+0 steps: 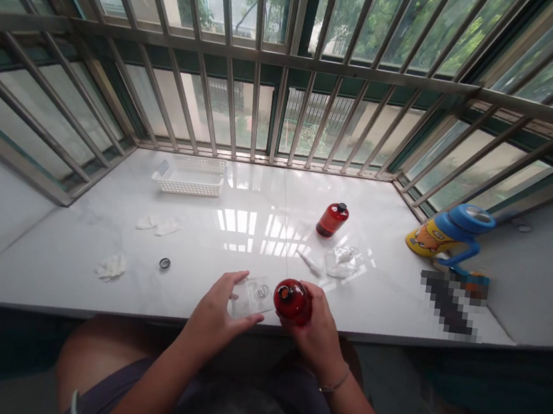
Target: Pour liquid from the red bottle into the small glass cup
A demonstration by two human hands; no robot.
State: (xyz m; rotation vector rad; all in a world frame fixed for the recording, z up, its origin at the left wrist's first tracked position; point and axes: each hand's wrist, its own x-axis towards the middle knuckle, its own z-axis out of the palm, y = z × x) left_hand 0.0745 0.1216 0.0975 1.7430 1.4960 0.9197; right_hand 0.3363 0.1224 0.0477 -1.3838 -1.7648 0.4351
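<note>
White sill (253, 231): right hand (319, 330) grips red bottle (292, 301), neck tilted toward camera; left hand (215, 314) pinches clear bag (250, 296).

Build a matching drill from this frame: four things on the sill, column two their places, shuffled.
Things:
1. open red bottle
2. capped red bottle
3. white basket
4. clear plastic bag

Places:
A. far left of the sill, near the window bars
B. in the right hand
C. lying alone mid-sill, right of centre
D. under the left hand's fingers, at the near edge

Pairs: 1-B, 2-C, 3-A, 4-D
</note>
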